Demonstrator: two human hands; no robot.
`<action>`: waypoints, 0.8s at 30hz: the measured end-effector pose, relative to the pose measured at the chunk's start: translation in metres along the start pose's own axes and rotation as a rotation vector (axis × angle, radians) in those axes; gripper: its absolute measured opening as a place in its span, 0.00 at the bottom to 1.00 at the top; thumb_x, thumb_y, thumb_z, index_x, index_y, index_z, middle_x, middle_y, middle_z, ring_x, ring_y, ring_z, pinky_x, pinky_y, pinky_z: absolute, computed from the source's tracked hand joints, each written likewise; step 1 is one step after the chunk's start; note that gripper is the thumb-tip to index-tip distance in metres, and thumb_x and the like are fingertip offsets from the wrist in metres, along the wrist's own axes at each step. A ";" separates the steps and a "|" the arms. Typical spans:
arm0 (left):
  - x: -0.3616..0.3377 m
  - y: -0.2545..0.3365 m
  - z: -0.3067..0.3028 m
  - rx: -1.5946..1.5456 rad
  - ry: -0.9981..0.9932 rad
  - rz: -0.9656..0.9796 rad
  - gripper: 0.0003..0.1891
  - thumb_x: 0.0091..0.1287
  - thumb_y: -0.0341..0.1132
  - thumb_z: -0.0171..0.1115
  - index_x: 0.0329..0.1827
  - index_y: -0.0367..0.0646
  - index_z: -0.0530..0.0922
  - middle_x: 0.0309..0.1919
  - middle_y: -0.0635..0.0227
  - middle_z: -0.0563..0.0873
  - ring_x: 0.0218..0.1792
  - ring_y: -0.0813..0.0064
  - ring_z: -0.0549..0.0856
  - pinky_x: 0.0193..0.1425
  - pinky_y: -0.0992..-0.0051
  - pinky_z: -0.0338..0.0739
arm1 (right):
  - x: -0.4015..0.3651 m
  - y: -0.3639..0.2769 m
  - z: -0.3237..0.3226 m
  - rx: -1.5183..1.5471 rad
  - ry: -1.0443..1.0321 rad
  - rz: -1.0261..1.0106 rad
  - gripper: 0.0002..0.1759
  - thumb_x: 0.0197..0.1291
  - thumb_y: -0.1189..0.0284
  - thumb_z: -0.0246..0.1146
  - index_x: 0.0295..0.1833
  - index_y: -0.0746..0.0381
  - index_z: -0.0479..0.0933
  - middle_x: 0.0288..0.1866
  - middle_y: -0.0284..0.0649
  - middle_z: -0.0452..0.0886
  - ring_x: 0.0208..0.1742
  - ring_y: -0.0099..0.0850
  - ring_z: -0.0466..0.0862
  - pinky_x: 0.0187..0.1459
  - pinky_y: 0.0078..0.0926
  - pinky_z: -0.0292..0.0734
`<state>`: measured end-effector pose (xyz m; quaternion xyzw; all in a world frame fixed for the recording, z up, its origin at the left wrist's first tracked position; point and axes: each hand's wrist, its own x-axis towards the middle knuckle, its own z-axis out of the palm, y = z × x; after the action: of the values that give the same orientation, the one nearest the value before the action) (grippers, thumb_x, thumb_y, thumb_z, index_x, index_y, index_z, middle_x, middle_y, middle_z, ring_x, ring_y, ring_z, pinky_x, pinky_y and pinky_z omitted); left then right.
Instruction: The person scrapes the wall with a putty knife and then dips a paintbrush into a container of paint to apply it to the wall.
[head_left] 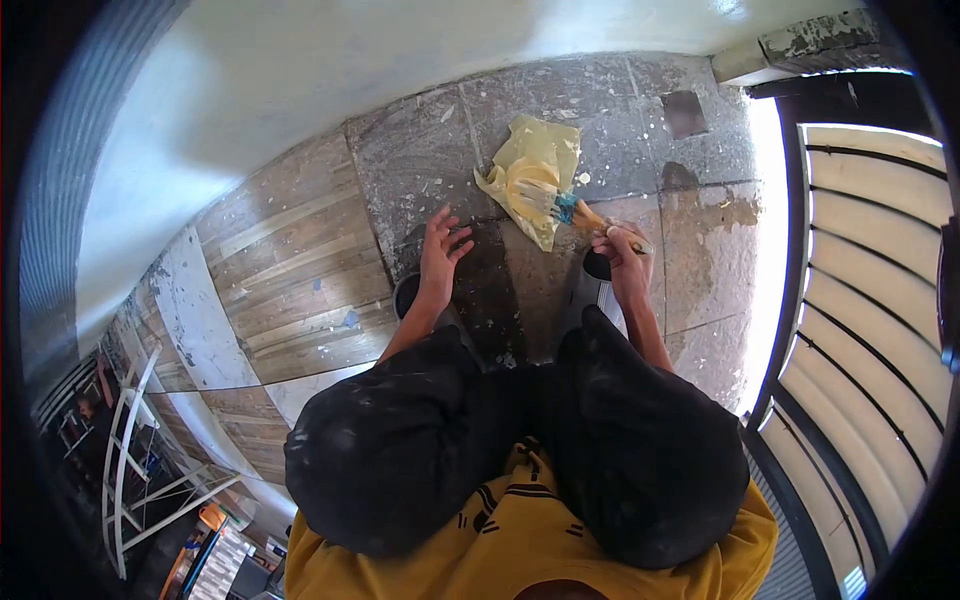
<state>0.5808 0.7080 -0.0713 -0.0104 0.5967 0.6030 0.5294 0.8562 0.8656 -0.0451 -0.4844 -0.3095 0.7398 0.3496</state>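
My right hand (628,255) grips the wooden handle of a paintbrush (583,215), whose ferrule is smeared with blue. The bristles reach over a yellowish plastic bag (548,140) that lies spread on the floor with pale cream paint (530,182) in its middle. To the left of the bag, my left hand (440,250) hangs in the air above the floor, fingers apart and nothing in them. Both forearms extend past my bent knees, and my shoes show partly below the hands.
A pale wall (330,70) curves along the far side of the paint-spotted tiled floor (420,150). On the right stands a dark-framed gate (860,250) with bars. A white metal frame (125,450) and assorted items are at lower left.
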 end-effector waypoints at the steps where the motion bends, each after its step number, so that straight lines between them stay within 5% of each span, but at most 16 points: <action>1: 0.002 -0.008 -0.004 0.002 0.001 -0.004 0.25 0.77 0.41 0.47 0.76 0.49 0.63 0.66 0.61 0.70 0.64 0.63 0.76 0.68 0.60 0.74 | -0.002 -0.001 0.000 0.001 0.003 0.003 0.12 0.70 0.76 0.62 0.54 0.72 0.78 0.40 0.47 0.86 0.37 0.31 0.88 0.40 0.22 0.86; 6: 0.000 -0.030 0.005 -0.001 -0.178 -0.175 0.24 0.79 0.41 0.44 0.77 0.48 0.64 0.69 0.60 0.72 0.65 0.63 0.78 0.68 0.61 0.74 | -0.007 -0.003 -0.004 0.027 -0.037 -0.009 0.10 0.68 0.79 0.62 0.51 0.74 0.79 0.48 0.52 0.85 0.47 0.40 0.89 0.51 0.29 0.88; 15: -0.001 -0.027 0.025 0.041 -0.343 -0.216 0.29 0.78 0.45 0.46 0.79 0.47 0.60 0.71 0.61 0.70 0.67 0.64 0.76 0.68 0.62 0.72 | -0.024 0.016 -0.024 0.044 -0.051 0.033 0.18 0.65 0.82 0.64 0.59 0.78 0.75 0.57 0.58 0.81 0.55 0.48 0.87 0.57 0.35 0.86; 24: -0.003 -0.026 0.030 0.006 -0.405 -0.225 0.35 0.76 0.49 0.50 0.82 0.46 0.55 0.72 0.60 0.69 0.66 0.62 0.78 0.69 0.63 0.72 | -0.027 0.016 -0.018 0.218 0.056 0.118 0.17 0.71 0.76 0.61 0.59 0.76 0.74 0.53 0.58 0.84 0.52 0.45 0.89 0.51 0.30 0.89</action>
<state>0.6177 0.7211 -0.0787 0.0461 0.4753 0.5282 0.7021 0.8772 0.8363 -0.0503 -0.4814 -0.1880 0.7746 0.3645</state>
